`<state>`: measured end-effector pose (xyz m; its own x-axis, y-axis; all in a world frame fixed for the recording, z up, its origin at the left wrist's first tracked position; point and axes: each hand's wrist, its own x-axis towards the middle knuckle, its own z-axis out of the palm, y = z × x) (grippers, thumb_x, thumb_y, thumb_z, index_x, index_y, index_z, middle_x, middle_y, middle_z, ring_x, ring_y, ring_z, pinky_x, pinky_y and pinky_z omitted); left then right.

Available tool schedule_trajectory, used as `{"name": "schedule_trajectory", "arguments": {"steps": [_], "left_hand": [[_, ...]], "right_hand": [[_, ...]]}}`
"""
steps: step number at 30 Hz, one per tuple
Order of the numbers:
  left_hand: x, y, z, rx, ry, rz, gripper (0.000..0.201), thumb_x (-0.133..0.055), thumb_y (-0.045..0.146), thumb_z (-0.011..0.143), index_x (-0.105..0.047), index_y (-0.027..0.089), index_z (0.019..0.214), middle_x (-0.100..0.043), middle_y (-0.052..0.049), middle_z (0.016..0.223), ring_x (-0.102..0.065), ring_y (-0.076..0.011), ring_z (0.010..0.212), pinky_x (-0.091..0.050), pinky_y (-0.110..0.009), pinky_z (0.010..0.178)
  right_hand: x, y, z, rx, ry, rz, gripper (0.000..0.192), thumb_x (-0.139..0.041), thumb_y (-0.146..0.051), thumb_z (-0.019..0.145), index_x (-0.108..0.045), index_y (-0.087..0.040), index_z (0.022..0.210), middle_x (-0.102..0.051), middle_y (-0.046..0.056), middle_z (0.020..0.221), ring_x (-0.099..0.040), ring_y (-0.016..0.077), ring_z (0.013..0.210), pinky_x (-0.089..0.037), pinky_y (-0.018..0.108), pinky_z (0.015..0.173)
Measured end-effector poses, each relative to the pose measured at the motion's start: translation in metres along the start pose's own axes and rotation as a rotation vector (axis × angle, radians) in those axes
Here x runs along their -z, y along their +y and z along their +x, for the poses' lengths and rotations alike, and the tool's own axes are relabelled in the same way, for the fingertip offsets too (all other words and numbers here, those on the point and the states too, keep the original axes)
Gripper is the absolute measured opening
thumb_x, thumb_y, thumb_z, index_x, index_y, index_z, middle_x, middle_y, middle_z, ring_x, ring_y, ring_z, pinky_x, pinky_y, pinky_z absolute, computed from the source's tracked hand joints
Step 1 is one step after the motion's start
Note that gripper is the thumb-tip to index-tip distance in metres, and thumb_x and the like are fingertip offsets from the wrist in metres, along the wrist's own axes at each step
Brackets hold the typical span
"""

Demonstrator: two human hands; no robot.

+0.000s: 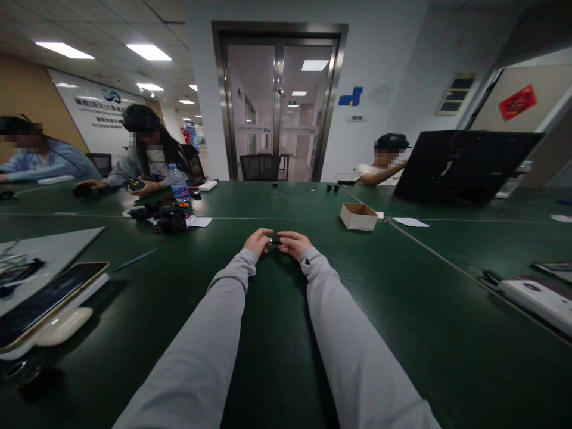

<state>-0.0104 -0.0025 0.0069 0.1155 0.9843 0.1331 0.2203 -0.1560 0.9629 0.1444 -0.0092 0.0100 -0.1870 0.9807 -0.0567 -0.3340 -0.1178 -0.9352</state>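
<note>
Both arms reach forward over the dark green table (277, 345). Between my hands is a small, short black piece (276, 241) with a light, shiny left end; it is too small to name its kind. My right hand (295, 244) pinches its right side with thumb and fingers. The fingertips of my left hand (257, 242) close around the shiny left end. Part of the piece is hidden by the fingers.
An open cardboard box (358, 217) stands right of my hands. Dark tangled gear (163, 215) and a water bottle (179, 185) lie ahead left. A phone (49, 304) rests near left, a white device (538, 301) at right. A black monitor (465, 167) and several people are across the table.
</note>
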Motion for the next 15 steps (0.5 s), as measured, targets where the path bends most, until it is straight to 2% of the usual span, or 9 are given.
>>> {"name": "schedule_trajectory", "arguments": {"steps": [4, 8, 12, 15], "left_hand": [[-0.0001, 0.0002, -0.0004, -0.006, -0.028, -0.002, 0.030, -0.039, 0.020, 0.074, -0.058, 0.013, 0.096, -0.052, 0.002, 0.047, -0.042, -0.0072, 0.036, -0.032, -0.017, 0.040], [0.0003, 0.0012, -0.0016, -0.020, -0.001, 0.003, 0.033, -0.045, 0.017, 0.069, -0.056, 0.015, 0.101, -0.057, 0.002, 0.057, -0.045, -0.0059, 0.039, -0.033, -0.016, 0.041], [0.0001, 0.0004, -0.0013, 0.007, -0.029, -0.007, 0.030, -0.041, 0.020, 0.073, -0.057, 0.014, 0.098, -0.053, 0.002, 0.050, -0.043, -0.0065, 0.037, -0.032, -0.017, 0.040], [0.0003, -0.0011, -0.0006, -0.027, -0.005, -0.010, 0.034, -0.046, 0.017, 0.069, -0.055, 0.015, 0.102, -0.056, 0.003, 0.057, -0.044, -0.0056, 0.039, -0.033, -0.016, 0.040]], "right_hand": [[-0.0008, -0.0008, -0.0011, -0.002, 0.003, -0.004, 0.019, -0.057, 0.003, 0.069, -0.063, -0.012, 0.079, -0.064, 0.002, 0.060, -0.060, 0.0098, 0.048, -0.051, 0.019, 0.049], [-0.0005, 0.0002, -0.0006, -0.001, 0.009, -0.004, 0.019, -0.057, 0.003, 0.069, -0.063, -0.012, 0.080, -0.064, 0.002, 0.060, -0.060, 0.0094, 0.047, -0.051, 0.019, 0.049], [-0.0002, 0.0000, -0.0009, -0.003, 0.006, -0.011, 0.019, -0.059, 0.001, 0.068, -0.064, -0.012, 0.080, -0.064, 0.003, 0.059, -0.060, 0.0098, 0.049, -0.052, 0.019, 0.049], [-0.0008, -0.0013, -0.0020, -0.008, 0.009, -0.009, 0.019, -0.058, 0.002, 0.069, -0.064, -0.012, 0.080, -0.064, 0.002, 0.058, -0.060, 0.0098, 0.048, -0.052, 0.019, 0.049]]}}
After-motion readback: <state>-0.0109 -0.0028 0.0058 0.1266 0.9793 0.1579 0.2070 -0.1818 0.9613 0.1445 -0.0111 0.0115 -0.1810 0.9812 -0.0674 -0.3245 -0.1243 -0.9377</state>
